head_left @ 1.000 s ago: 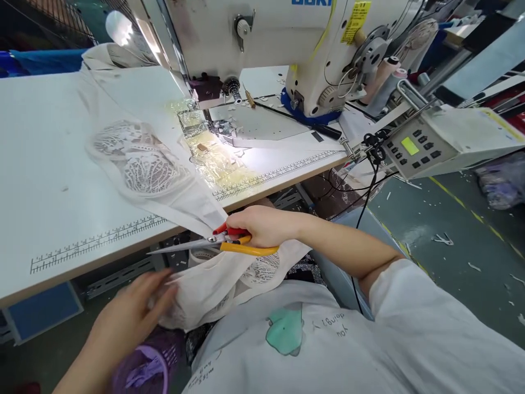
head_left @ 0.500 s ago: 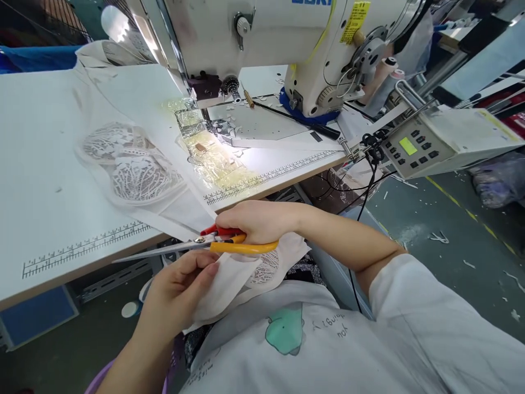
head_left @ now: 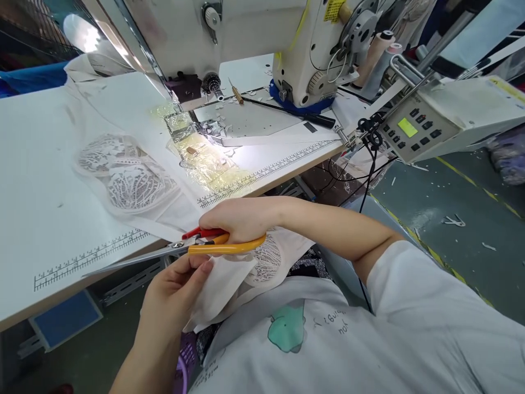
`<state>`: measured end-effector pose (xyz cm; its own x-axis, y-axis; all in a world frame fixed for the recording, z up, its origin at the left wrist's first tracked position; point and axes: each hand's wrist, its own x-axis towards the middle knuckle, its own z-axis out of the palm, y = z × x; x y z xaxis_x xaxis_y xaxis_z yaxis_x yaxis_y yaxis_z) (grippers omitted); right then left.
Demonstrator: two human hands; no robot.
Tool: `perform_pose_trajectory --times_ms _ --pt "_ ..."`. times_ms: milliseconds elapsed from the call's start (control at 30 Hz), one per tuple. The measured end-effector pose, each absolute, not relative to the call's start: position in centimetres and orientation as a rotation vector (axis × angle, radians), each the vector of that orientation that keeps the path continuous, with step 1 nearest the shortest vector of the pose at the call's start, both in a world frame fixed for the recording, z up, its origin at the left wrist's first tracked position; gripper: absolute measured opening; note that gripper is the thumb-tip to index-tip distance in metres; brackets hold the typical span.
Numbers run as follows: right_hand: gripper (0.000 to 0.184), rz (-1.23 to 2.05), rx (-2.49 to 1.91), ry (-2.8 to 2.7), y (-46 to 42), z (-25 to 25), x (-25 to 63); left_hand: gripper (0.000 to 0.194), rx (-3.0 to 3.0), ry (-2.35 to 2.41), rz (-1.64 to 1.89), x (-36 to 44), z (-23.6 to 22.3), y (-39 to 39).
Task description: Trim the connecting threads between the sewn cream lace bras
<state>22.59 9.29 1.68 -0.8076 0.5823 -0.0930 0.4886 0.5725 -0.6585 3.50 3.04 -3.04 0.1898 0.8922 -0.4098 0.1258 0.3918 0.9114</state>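
Note:
My right hand (head_left: 241, 219) is closed round the handles of a pair of scissors (head_left: 225, 247) with orange and red grips. Their long blades point left past the table's front edge. Below them, my left hand (head_left: 176, 284) pinches the edge of a white fabric piece (head_left: 223, 282) between thumb and fingers. A lace cup (head_left: 266, 260) shows on that fabric, which hangs over my lap. More of the white garment, with two lace cups (head_left: 139, 186), lies on the tabletop. Whether the blades touch fabric I cannot tell.
A sewing machine (head_left: 250, 33) stands at the back of the white table (head_left: 36, 208), with fabric scraps and a wooden-handled tool (head_left: 237, 94) on its bed. A control box (head_left: 426, 126) hangs at the right. Below my left arm is a purple basket (head_left: 186, 355).
The scissors and my right hand have shifted slightly left in view. My left hand keeps its pinch on the fabric. The camera view has turned a little.

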Motion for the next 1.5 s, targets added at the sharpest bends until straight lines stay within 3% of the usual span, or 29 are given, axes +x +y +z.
perform_pose_trajectory --times_ms 333,633,733,867,1000,1233,1500 --pt "0.028 1.074 -0.878 -2.653 9.4 1.5 22.7 0.023 1.135 1.335 0.709 3.5 -3.1 3.2" --pt "0.029 1.074 -0.829 -2.63 9.4 1.4 22.6 0.04 1.125 1.349 0.791 4.7 -2.9 2.8" --pt "0.027 1.088 -0.828 -2.602 9.4 0.8 22.5 0.036 1.032 1.313 0.712 4.8 -3.3 2.7" --pt "0.024 1.195 -0.976 -2.342 8.0 -0.2 22.6 0.033 0.973 1.278 0.696 4.4 -3.6 2.7" --pt "0.038 1.278 -1.147 -1.932 4.6 -1.8 23.6 0.032 0.897 1.325 0.751 3.8 -3.5 2.2" --pt "0.034 1.473 -1.195 -2.337 0.2 -4.7 25.0 0.031 0.811 1.356 0.83 2.7 -3.6 1.4" --pt "0.037 1.468 -1.294 -2.38 1.0 -3.8 23.2 0.029 0.887 1.363 0.81 3.5 -3.2 1.2"
